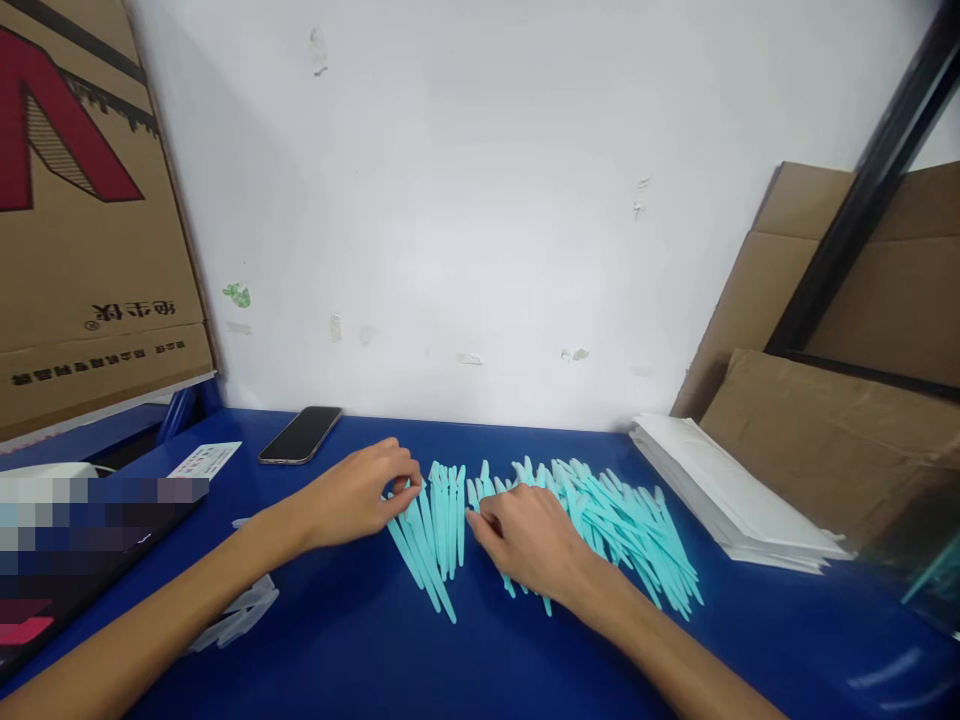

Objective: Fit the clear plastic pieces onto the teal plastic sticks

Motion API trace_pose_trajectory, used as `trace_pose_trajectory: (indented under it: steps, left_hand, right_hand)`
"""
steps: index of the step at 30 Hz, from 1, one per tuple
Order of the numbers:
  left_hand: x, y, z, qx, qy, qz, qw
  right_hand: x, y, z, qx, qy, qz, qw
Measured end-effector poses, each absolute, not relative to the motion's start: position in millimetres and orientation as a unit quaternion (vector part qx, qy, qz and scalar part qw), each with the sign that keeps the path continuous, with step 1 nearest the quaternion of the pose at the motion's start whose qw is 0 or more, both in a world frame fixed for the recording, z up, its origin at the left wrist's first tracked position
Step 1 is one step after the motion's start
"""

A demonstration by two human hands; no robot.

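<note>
Slim turquoise plastic sticks, shaped like small razors or spatulas, lie on the blue table. My left hand [375,492] is closed in a pinch at the upper ends of a fanned group of sticks [421,550]. Beside that group, several sticks [448,520] stand in a neat side-by-side row. My right hand [529,535] rests over other sticks, its fingers curled and the thumb pointing at the row; what it grips is hidden. Further right spreads a large loose pile of sticks [615,520], partly covered by this hand.
A phone [301,435] and a printed card [204,461] lie at the back left. Translucent plastic pieces [244,612] sit by my left forearm. White envelopes [739,490] are stacked at right, near cardboard [825,440]. A large carton [97,220] stands left; a white wall [480,200] closes the back.
</note>
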State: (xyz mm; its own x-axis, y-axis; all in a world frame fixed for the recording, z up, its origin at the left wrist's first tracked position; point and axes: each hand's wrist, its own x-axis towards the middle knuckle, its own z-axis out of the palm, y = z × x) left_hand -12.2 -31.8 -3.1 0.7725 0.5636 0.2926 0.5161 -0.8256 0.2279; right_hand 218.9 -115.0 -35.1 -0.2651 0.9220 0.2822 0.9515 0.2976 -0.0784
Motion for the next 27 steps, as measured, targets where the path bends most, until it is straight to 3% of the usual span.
trace_pose_trajectory:
  steps: [5, 14, 27]
  left_hand:
    - [-27, -20, 7, 0.918, 0.339, 0.127, 0.159]
    - [-74, -25, 42, 0.856, 0.387, -0.144, 0.311]
    - [-64, -25, 27, 0.792, 0.479, -0.214, 0.313]
  right_hand:
    - [208, -127, -29, -0.512, -0.845, -0.041, 0.150]
    - [197, -142, -27, -0.463, -0.878, -0.012, 0.122]
    - [197, -147, -27, -0.440, -0.891, -0.012, 0.109]
